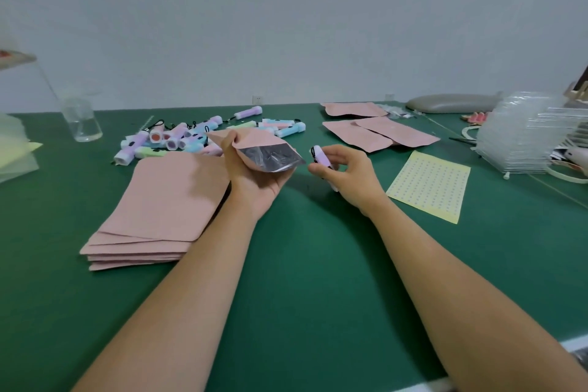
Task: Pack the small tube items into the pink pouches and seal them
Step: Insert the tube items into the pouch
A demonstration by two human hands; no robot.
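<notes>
Over the green surface [302, 264]: a person is working with both forearms stretched out, and the felt-like cover is looking soft enough to let a dropped tube roll off toward the clutter.
Pouch stack [159, 210]: flat pink pouches are lying in a fanned pile at the left, just beside the left wrist; a careless elbow could be sliding the top ones askew.
Sticker sheet [429, 184]: it is lying flat to the right of the right hand, likely the seals, so far untouched.
Tube pile [197, 137]: pastel tubes are sitting heaped behind the left hand, cords tangling among them.
Left hand [254, 175]: its fingers are clamping the open pouch [270, 156] from below, mouth turned toward the right hand, silver lining showing. If the grip is easing, I judge the mouth may be collapsing shut.
Right hand [346, 172]: its fingers are closing around a lilac tube [321, 157], near the mouth but apart from it.
Cord risk: the tube's dark cord is seeming to dangle; it could be snagging on the pouch lip or ending up trapped in the seal.
</notes>
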